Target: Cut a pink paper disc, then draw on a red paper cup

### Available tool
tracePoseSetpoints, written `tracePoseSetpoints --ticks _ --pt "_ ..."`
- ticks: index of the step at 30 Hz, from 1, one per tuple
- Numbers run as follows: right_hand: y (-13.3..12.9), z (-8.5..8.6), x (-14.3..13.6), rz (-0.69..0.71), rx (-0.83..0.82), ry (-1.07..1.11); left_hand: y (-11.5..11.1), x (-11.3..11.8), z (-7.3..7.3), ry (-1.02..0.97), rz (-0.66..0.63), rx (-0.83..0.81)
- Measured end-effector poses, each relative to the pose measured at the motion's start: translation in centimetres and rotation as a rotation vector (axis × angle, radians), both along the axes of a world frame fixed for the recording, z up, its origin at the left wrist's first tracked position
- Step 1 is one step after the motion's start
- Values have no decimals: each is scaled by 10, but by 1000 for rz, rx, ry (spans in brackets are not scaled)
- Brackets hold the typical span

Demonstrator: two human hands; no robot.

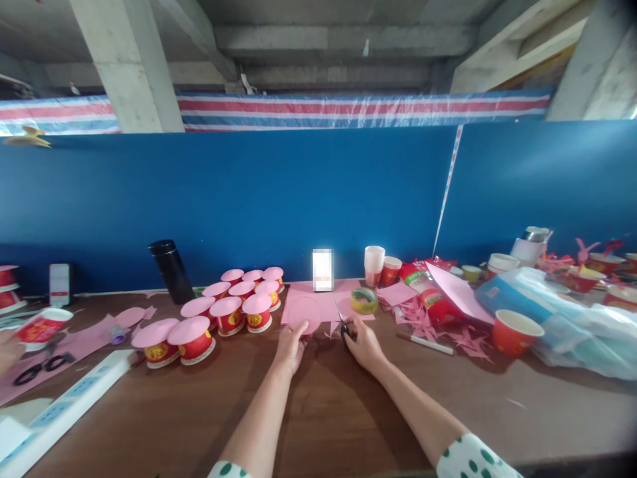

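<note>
Between the thumb and fingers of my left hand (293, 345) is a round pink paper disc (305, 313), held by its near edge. My right hand (365, 343) is closed around the dark handles of a pair of scissors (343, 325), whose blades point away from me. Behind both hands lies a pink paper sheet (293, 292). A roll of tape (365, 302) rests on the sheet just beyond my right hand. To the left of my left hand stand several red paper cups (229, 321) turned upside down, each topped with a pink disc.
A black bottle (172, 272) and a white power strip (74, 405) are on the left. Pink scraps (415, 322), a white marker (425, 343), a red cup (516, 333) and a plastic bag (572, 332) lie right. At far left, another person's hand (7, 352) is near a cup (44, 328).
</note>
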State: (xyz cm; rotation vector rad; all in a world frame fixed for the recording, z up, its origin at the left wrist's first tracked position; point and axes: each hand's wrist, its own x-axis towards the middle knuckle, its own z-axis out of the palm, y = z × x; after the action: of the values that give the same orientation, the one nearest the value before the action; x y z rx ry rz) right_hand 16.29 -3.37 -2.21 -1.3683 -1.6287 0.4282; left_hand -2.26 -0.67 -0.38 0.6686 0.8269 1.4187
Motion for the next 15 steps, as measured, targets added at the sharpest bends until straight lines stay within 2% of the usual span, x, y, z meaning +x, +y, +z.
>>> tracePoseSetpoints --ticks 3,15 --pt "1 -1 0 -2 -6 -1 1 0 -1 -30 -21 39" --pt "-1 1 -1 9 -2 10 1 -1 -2 -33 -25 28"
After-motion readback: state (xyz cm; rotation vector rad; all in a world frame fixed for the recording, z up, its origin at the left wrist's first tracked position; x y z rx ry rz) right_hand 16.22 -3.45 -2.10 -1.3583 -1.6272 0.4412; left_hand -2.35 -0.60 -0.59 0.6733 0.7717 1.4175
